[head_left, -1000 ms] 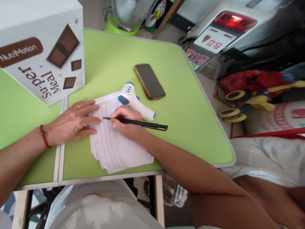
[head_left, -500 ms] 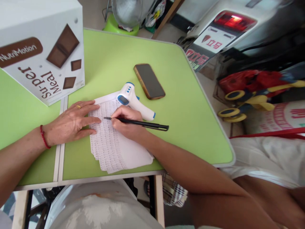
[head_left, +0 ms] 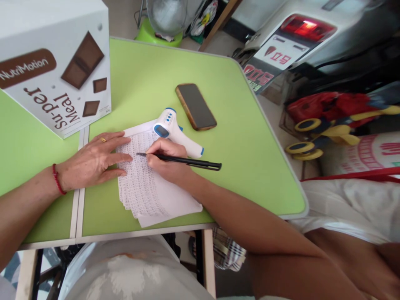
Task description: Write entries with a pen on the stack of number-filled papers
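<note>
My left hand (head_left: pixel 96 156), with a ring and a red bracelet, lies flat with fingers apart. Its fingertips rest on the left edge of a stack of paper sheets (head_left: pixel 146 183) covered in dense rows of small writing. A black pen (head_left: pixel 187 161) is pinched in my right hand (head_left: pixel 167 158), its tip against the written rows close to my left fingers. Just beyond my right hand, a white and blue infrared thermometer (head_left: pixel 175 131) lies across the top of the sheets. My right hand hides part of the writing and of the thermometer's handle side.
A smartphone (head_left: pixel 196 106) in a brown case lies on the green table (head_left: pixel 250 166) beyond the thermometer. A large white box (head_left: pixel 78 96) stands at the left. A scooter's rear (head_left: pixel 287 46) and a sack (head_left: pixel 368 154) are past the table's right edge.
The lower edge of the paper sheets has shifted slightly. My hands and the pen look almost the same; the thermometer and smartphone have not moved.
</note>
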### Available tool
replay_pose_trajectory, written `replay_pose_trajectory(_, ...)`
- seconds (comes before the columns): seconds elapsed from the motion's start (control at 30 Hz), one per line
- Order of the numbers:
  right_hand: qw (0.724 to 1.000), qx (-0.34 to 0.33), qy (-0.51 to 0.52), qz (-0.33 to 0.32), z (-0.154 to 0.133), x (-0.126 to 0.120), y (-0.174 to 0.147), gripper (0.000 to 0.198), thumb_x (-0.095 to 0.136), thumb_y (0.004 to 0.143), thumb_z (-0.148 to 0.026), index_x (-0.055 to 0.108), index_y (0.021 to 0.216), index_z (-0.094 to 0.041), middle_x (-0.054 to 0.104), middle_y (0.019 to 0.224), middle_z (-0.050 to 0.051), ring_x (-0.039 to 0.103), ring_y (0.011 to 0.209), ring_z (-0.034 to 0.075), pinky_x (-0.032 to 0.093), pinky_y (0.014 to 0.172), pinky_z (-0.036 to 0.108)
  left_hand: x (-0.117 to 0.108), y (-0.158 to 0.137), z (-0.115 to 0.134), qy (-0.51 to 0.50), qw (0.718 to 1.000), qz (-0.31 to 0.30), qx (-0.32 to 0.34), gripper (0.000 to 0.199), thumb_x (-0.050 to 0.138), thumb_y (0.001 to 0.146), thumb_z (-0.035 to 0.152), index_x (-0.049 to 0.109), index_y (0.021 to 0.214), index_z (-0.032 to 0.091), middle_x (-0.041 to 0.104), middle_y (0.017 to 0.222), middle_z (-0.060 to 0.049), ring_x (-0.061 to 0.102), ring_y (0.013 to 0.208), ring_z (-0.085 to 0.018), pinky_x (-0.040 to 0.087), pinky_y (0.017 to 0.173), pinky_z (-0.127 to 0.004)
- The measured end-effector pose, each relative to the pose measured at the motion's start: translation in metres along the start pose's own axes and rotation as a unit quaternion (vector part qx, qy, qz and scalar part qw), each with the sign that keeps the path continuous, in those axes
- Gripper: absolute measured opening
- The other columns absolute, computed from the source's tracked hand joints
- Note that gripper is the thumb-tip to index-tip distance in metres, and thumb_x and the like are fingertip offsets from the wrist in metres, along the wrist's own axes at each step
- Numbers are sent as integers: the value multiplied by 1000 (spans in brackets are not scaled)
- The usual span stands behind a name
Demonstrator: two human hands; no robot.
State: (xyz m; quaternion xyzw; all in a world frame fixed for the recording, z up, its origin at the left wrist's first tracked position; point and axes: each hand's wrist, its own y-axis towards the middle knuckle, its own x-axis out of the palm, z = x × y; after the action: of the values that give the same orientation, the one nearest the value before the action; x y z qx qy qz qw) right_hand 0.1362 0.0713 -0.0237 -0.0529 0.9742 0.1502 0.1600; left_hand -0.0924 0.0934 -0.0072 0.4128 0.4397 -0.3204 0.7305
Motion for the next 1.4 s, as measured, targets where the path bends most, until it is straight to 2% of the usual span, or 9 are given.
replay_pose_trajectory(0.33,1000,-1,-8,1,-2,0,0,8,55,67,-17,53,59,-20,53,53,-5,44,48,7,36,46,23,-1,0,0,-11,1000,-9,-13,25,60,93,34,66,113,21,53,140,-13,43,136,-31,42,109,-53)
replay_pose_trajectory(0.6,999,6,-31,0,-3,-2,1,9,54,64,-17,50,58,-21,51,52,-5,41,49,8,35,46,23,0,0,0,-5,1000,-4,-3,26,59,94,34,66,113,18,53,138,-16,44,135,-32,43,108,-52)
replay_pose_trajectory(0.8,1000,-11,-3,14,-3,-1,1,9,54,66,-18,51,58,-21,51,51,-6,42,47,8,35,45,23,-1,0,0,-3,1000,-1,-3,28,56,95,35,66,113,17,54,138,-17,44,135,-32,44,107,-53)
replay_pose_trajectory(0.93,1000,1,-2,29,-3,0,2,7,56,69,-19,53,63,-21,53,53,-5,44,48,9,38,46,24,-1,0,0,-4,1000,-6,-5,27,58,94,35,66,114,19,53,139,-16,43,135,-32,43,108,-53)
replay_pose_trajectory(1.13,1000,-5,7,16,-4,-2,4,5,57,74,-20,55,70,-21,55,58,-4,47,50,8,40,48,24,-1,0,0,-1,1000,-4,-1,27,56,95,34,66,113,17,53,138,-16,44,135,-32,43,108,-52)
replay_pose_trajectory(1.4,1000,2,23,-3,1,0,-2,6,58,68,-20,56,63,-20,54,54,-5,45,48,8,37,47,23,0,-1,-1,-10,1000,-7,-13,27,62,92,33,65,116,21,53,140,-13,43,136,-31,43,109,-52)
